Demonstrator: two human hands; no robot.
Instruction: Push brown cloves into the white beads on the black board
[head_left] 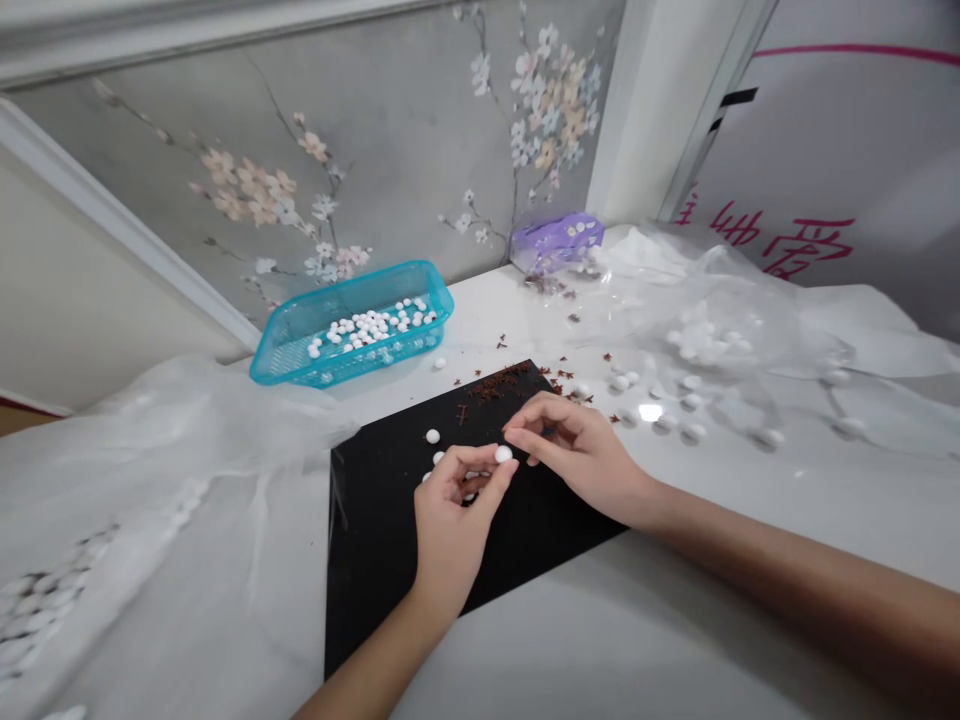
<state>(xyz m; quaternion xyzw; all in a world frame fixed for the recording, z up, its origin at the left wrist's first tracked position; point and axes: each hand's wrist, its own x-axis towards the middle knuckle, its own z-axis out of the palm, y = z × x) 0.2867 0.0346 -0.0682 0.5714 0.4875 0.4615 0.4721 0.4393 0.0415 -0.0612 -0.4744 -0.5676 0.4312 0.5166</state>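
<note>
**Item 1:** white ball, one, held at the fingertips of the left hand. It looks round, with no long axis to read, and sits just beside the right hand's fingertips.

**Item 2:** right hand, forward of the left, thumb and forefinger in a narrow pinch. Whether it holds anything small cannot be told.

**Item 3:** black board, under both hands, set at a slant. Four loose white balls lie on it left of and below the pinch, some partly hidden by the left hand.

**Item 4:** dark brown dried bits, one heap beyond the hands, at the board's far edge, with more scattered on the white table.

**Item 5:** teal plastic basket, one, far left of the hands, holding dozens of white balls, uncounted.

**Item 6:** clear plastic sheeting, right of the right hand, over and among more white balls. A second sheet lies left of the left hand.

**Item 7:** lilac packet, one, beyond the hands. Red characters on a white panel are not legible.
</note>
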